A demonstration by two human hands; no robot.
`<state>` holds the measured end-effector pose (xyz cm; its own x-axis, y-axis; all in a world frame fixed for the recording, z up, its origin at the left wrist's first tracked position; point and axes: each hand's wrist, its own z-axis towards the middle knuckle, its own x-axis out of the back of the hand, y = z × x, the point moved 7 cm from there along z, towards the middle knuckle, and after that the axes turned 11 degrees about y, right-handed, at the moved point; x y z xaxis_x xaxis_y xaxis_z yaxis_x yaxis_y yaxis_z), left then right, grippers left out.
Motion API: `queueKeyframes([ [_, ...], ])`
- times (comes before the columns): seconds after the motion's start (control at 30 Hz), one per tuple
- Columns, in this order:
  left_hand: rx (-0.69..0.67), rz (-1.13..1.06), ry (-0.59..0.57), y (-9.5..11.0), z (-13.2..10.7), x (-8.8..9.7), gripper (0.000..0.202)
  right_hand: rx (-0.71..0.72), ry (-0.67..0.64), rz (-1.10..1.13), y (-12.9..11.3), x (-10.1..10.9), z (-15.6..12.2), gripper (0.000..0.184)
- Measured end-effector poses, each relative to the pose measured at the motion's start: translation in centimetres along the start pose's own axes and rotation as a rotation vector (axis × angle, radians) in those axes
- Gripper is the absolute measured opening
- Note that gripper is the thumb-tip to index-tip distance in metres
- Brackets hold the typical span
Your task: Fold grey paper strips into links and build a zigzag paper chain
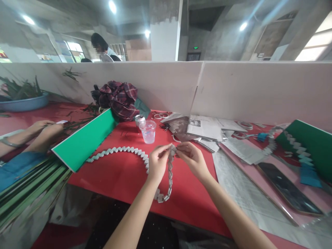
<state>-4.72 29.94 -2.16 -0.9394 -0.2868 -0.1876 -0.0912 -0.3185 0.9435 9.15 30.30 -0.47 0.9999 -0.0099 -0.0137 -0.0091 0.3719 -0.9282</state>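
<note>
A long zigzag chain of folded paper (127, 149), pale grey-white, curves over the red tabletop (192, 200). One end lies by the green board at the left; the strand loops near the front edge and rises to my fingers. My left hand (158, 160) pinches the raised end between thumb and fingers. Close beside it, my right hand (193, 157) has its fingertips closed at the same end of the chain. Whether a separate small paper piece is between the right fingertips is too small to tell.
A plastic cup (148, 132) and a can (140, 120) stand behind my hands. Green boards (85, 140) flank the space. Papers (204, 128), a phone (287, 186) and another folded chain (298, 148) lie right. At left are another person's hands (49, 129) and long green leaves (31, 190).
</note>
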Motion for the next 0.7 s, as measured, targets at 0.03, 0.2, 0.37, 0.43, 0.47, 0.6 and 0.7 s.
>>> queueKeyframes([
  [0.03, 0.028, -0.015, 0.009, -0.1, 0.2, 0.2, 0.025, -0.007, -0.009, 0.028, 0.1, -0.1, 0.0, 0.020],
  [0.2, 0.009, -0.014, -0.033, 0.2, 0.3, 0.0, 0.025, 0.010, 0.066, -0.080, 0.5, 0.6, 0.1, 0.022],
  [0.37, -0.182, 0.038, -0.043, 1.2, -0.4, -0.4, 0.021, 0.057, 0.118, -0.136, 0.0, 0.9, -0.1, 0.019],
  [0.43, -0.246, 0.062, -0.039, 1.6, -0.6, -0.4, 0.021, 0.078, 0.134, -0.144, -0.3, 0.9, -0.3, 0.017],
  [0.47, -0.267, 0.078, -0.039, 1.8, -0.8, -0.4, 0.021, 0.089, 0.141, -0.149, -0.5, 0.9, -0.3, 0.017],
  [0.6, -0.331, 0.144, -0.035, 2.4, -1.2, -0.4, 0.022, 0.118, 0.155, -0.165, -0.7, 1.0, -0.4, 0.014],
  [0.7, -0.319, 0.112, -0.014, 2.4, -1.1, -0.3, 0.021, 0.125, 0.132, -0.155, -0.8, 0.9, -0.4, 0.013],
])
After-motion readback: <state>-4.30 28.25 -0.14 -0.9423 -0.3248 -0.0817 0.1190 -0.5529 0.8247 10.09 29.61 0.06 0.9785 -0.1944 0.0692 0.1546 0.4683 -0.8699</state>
